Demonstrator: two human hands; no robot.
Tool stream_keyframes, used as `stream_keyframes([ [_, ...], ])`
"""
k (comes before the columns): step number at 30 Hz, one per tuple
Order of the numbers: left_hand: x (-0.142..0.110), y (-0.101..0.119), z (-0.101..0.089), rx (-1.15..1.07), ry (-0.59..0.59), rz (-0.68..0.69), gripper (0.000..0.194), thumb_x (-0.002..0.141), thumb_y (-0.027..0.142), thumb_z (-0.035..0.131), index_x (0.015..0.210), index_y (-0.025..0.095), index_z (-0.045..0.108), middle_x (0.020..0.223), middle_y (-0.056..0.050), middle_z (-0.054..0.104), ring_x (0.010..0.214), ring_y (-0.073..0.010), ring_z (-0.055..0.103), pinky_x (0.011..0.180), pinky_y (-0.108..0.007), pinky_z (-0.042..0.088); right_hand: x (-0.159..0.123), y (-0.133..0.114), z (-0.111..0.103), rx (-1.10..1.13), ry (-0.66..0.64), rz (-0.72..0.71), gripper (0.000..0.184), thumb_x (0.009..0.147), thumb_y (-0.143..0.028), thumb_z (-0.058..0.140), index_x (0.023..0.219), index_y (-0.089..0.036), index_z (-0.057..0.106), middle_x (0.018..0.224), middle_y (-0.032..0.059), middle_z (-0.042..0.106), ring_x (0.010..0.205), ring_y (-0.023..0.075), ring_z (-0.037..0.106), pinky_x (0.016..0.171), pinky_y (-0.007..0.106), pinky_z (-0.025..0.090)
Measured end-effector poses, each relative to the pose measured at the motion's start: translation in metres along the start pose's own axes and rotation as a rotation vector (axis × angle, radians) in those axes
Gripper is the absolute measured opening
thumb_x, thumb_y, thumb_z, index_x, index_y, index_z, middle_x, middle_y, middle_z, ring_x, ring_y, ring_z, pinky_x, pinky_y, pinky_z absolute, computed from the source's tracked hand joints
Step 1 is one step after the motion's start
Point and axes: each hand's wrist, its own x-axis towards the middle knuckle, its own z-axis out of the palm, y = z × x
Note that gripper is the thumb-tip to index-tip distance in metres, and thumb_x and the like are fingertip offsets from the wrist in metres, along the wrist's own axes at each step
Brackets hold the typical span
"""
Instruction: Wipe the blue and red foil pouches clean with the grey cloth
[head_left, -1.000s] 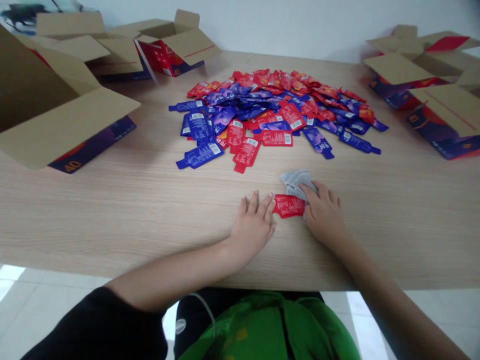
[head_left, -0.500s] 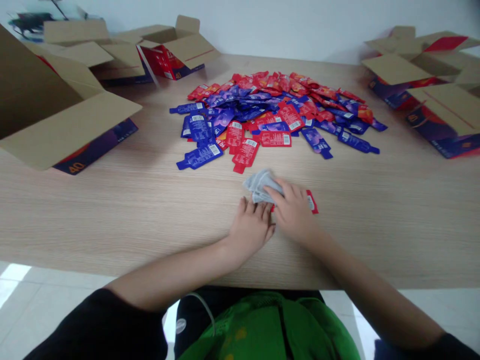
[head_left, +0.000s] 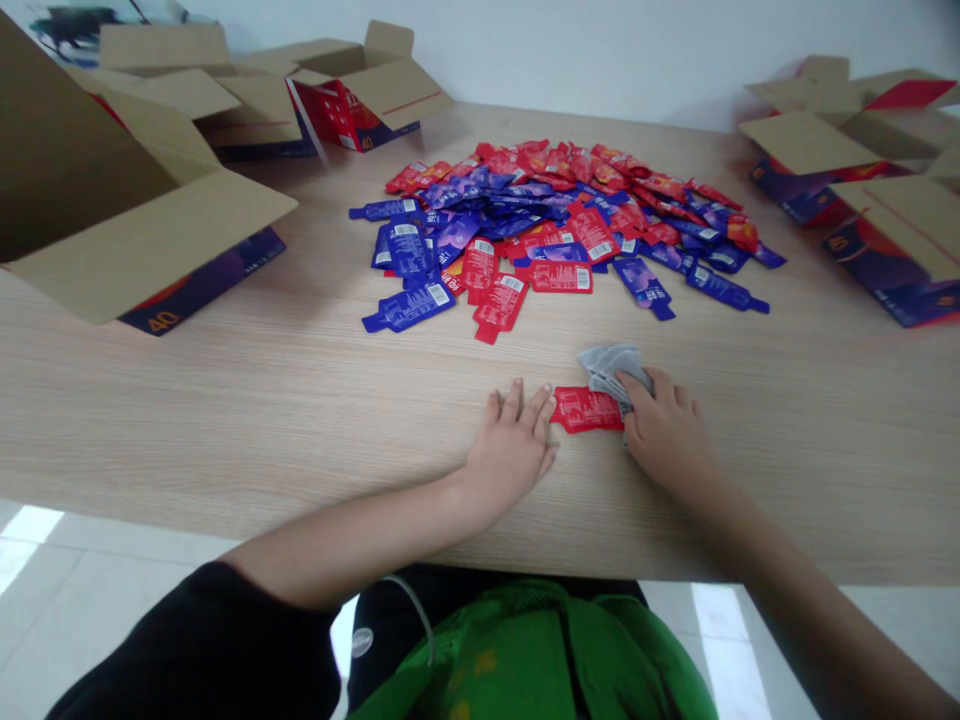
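A red sachet (head_left: 587, 410) with printed text lies flat on the table in front of me. My left hand (head_left: 515, 437) rests palm down with fingers spread, its fingertips at the sachet's narrow left end. Bunched in my right hand (head_left: 667, 425) is a folded grey cloth (head_left: 616, 370), pressed over the sachet's right end, which it hides. Beyond both hands spreads a heap of red and blue sachets (head_left: 555, 215), several of them lying loose along its near edge.
Open cardboard boxes stand around the heap: a large box (head_left: 217, 275) at the left, others behind it, including a red and blue box (head_left: 367, 110). More open boxes (head_left: 885, 235) stand at the right. The wooden table (head_left: 300, 430) ends close to my body.
My right hand has slid the cloth to the right along the red sachet, uncovering its left and middle part. My left hand stays at the sachet's left end, with its fingers more spread.
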Motion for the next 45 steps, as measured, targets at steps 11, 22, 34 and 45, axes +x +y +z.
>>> stream_keyframes([
  [11,-0.001,-0.001,0.004,-0.013,0.052,0.002,0.058,0.106,0.042,0.044,0.155,0.011,0.046,0.163,-0.012,0.041,0.147,-0.0421,0.040,0.113,-0.060,0.042,0.030,-0.055,-0.031,0.139,0.062,-0.157,0.056,0.092,-0.017,0.045,0.147,-0.015,0.055,0.155,0.0194,0.046,0.118,0.0358,0.055,0.093,0.050,0.047],
  [22,0.000,0.001,0.001,-0.003,0.001,-0.005,0.060,0.107,0.041,0.043,0.159,0.011,0.040,0.167,-0.011,0.031,0.151,-0.0423,0.033,0.115,-0.060,0.041,-0.003,0.009,0.006,0.067,0.033,0.067,0.053,0.095,-0.021,0.041,0.146,-0.013,0.056,0.149,0.0219,0.051,0.120,0.0385,0.055,0.095,0.055,0.048],
  [34,0.000,-0.001,0.001,-0.014,0.022,-0.010,0.056,0.106,0.040,0.045,0.153,0.010,0.049,0.161,-0.013,0.044,0.149,-0.0428,0.038,0.114,-0.060,0.040,0.017,-0.044,-0.020,0.256,0.125,-0.167,0.054,0.094,-0.018,0.041,0.147,-0.017,0.054,0.153,0.0189,0.046,0.126,0.0336,0.050,0.101,0.050,0.042],
  [45,0.001,0.001,0.003,-0.009,0.019,-0.008,0.059,0.105,0.037,0.044,0.158,0.012,0.041,0.167,-0.011,0.034,0.150,-0.0432,0.035,0.114,-0.061,0.040,-0.003,0.005,0.003,0.109,0.027,0.041,0.057,0.091,-0.020,0.044,0.147,-0.013,0.054,0.147,0.0221,0.051,0.117,0.0370,0.055,0.094,0.052,0.046],
])
